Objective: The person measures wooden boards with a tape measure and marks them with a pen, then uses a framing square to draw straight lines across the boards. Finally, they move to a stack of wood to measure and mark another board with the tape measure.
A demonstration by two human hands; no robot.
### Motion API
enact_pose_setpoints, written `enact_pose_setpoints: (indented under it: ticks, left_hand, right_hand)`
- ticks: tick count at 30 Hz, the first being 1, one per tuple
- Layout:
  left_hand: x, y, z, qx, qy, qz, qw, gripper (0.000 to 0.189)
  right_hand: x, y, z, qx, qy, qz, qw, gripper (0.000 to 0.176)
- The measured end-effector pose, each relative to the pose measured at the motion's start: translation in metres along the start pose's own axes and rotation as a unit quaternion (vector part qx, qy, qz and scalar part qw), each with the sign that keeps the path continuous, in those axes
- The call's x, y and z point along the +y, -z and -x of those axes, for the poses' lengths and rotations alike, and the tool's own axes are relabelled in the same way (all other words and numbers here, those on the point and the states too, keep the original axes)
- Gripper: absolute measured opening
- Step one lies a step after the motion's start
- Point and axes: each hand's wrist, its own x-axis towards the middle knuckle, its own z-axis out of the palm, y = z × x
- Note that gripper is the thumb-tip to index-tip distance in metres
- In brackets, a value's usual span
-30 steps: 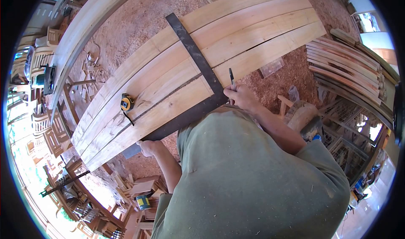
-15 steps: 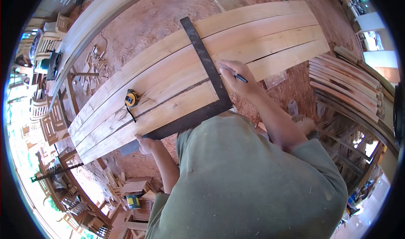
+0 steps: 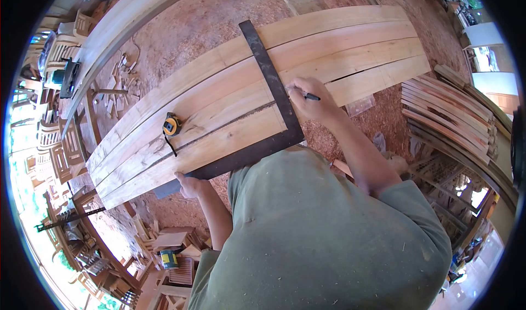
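Note:
A large dark framing square (image 3: pixel 268 74) lies over several pale wooden planks (image 3: pixel 219 102) set side by side. Its long arm crosses the boards, and its other arm runs along the near edge. My left hand (image 3: pixel 190 185) grips the end of that near arm at the planks' edge, fingers partly hidden. Closed around a dark pen (image 3: pixel 312 96), my right hand (image 3: pixel 314 101) rests over the boards just right of the square's long arm. The pen's tip is too small to make out. A yellow and black tape measure (image 3: pixel 171 125) sits on the planks to the left.
Stacked boards (image 3: pixel 449 113) stand at the right. Another long plank (image 3: pixel 131 19) runs along the upper left. Wood scraps (image 3: pixel 123 77) and shavings cover the floor. A dark green and yellow can (image 3: pixel 169 259) stands among offcuts at the lower left.
My right hand has shifted slightly up and its pen has tilted flatter. The left hand keeps its hold on the square, and the whole view has moved slightly.

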Motion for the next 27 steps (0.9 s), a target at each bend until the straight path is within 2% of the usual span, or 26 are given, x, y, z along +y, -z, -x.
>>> enact_pose_setpoints:
  ticks: [5,8,10,14,17,20,22,27]
  left_hand:
    - [0.002,0.001,0.005,-0.017,0.007,0.024,1.000,0.054]
    - [0.005,0.000,0.011,-0.018,0.012,0.028,0.999,0.055]
    - [0.007,0.000,0.011,-0.024,0.019,0.035,0.999,0.055]
    - [0.010,0.000,0.015,-0.033,0.025,0.046,0.998,0.053]
    - [0.009,0.000,0.013,-0.027,0.018,0.043,0.999,0.052]
    - [0.007,0.000,0.009,-0.029,0.019,0.045,0.998,0.053]
    - [0.002,0.001,0.003,-0.021,0.010,0.039,0.999,0.053]
    - [0.002,0.000,0.007,-0.012,0.004,0.042,0.999,0.052]
  right_hand:
    - [-0.004,0.005,0.016,-0.002,0.012,-0.010,1.000,0.018]
    - [-0.007,0.008,0.018,-0.036,-0.019,0.010,0.999,0.017]
    - [-0.007,0.003,0.016,0.048,0.008,-0.070,0.996,0.020]
    - [0.004,-0.012,-0.001,0.103,0.057,-0.092,0.989,0.025]
    - [0.010,-0.015,-0.009,0.071,0.046,-0.073,0.994,0.028]
    - [0.015,-0.014,-0.010,0.055,0.086,-0.032,0.994,0.026]
    - [0.005,-0.004,-0.002,-0.009,0.007,-0.020,1.000,0.025]
    - [0.004,0.004,0.023,-0.026,0.019,-0.014,0.999,0.024]
